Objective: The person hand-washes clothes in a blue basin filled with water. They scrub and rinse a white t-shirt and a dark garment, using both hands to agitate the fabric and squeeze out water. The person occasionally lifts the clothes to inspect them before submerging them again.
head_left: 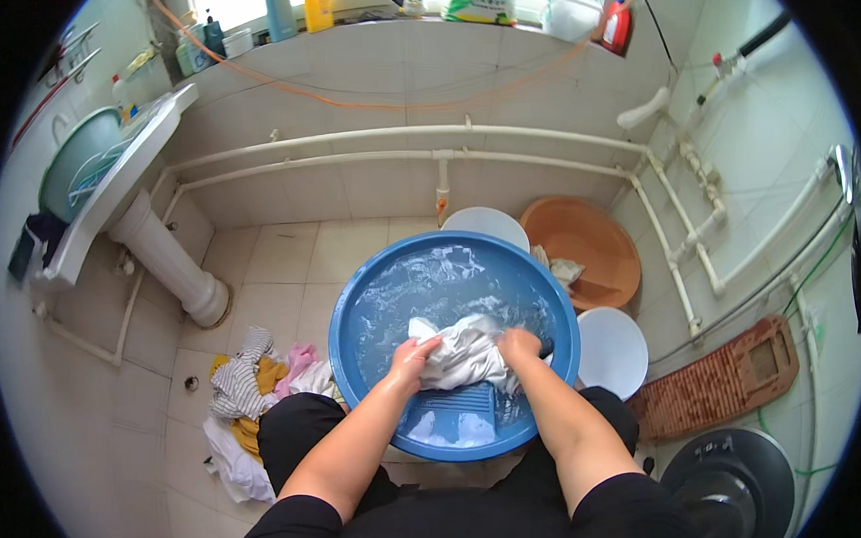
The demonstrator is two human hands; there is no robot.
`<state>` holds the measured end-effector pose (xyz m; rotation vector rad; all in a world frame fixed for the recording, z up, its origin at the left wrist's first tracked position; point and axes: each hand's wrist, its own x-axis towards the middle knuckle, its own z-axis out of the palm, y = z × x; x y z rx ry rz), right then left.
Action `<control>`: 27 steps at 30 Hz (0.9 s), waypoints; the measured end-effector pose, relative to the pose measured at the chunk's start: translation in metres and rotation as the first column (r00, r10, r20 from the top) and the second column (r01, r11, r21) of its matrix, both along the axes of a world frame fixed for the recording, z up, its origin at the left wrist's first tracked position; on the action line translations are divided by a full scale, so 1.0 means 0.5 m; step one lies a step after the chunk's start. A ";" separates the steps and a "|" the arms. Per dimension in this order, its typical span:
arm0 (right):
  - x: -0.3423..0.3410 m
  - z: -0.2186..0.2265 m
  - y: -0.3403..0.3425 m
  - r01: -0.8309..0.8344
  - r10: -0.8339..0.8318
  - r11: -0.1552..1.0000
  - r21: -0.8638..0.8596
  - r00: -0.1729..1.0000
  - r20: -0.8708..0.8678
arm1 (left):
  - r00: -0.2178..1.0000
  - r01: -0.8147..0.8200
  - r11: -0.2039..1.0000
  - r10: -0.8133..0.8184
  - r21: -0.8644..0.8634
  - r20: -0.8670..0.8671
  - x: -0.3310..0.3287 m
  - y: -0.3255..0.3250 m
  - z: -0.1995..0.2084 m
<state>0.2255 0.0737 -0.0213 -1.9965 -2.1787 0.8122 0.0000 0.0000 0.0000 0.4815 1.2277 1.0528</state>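
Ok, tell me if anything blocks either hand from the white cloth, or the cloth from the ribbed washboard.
Nothing visible does. The left hand and right hand both hold the white cloth directly, and it is at the far end of the ribbed washboard in the blue tub, with no object seen between.

The floor [340, 248] has pale tiles. On it, left of the big blue tub [338, 339], lies a messy heap of clothes [237, 390], striped, yellow, pink and white. Behind the tub and at its right sit an orange-brown basin [596, 244] and two white basins [612, 354].
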 end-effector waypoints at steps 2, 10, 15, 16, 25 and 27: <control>-0.042 -0.004 -0.027 -0.089 0.092 0.950 0.298 0.996 0.005 | 0.995 0.090 0.995 -0.089 0.049 -0.040 0.012 -0.012 0.031; -0.215 0.142 -0.174 -0.076 0.401 0.890 0.450 0.603 -0.690 | 0.588 0.133 0.990 -0.046 -0.041 0.808 -0.006 0.033 -0.026; -0.181 0.119 -0.139 -0.040 0.450 0.681 0.731 0.810 -0.375 | 0.666 -0.234 0.961 0.267 -0.145 0.697 0.083 -0.006 -0.007; -0.156 0.092 -0.098 0.112 0.195 0.799 0.591 0.881 -0.431 | 0.742 -0.111 0.973 0.217 -0.202 0.635 0.105 0.000 0.029; -0.214 0.140 -0.184 -0.038 0.290 0.876 0.481 0.839 -0.461 | 0.540 0.027 0.997 -0.076 0.073 0.838 0.033 0.009 -0.061; -0.195 0.102 -0.145 0.150 0.116 0.893 0.424 0.834 -0.540 | 0.754 -0.128 0.988 0.155 -0.088 0.639 0.076 -0.017 -0.008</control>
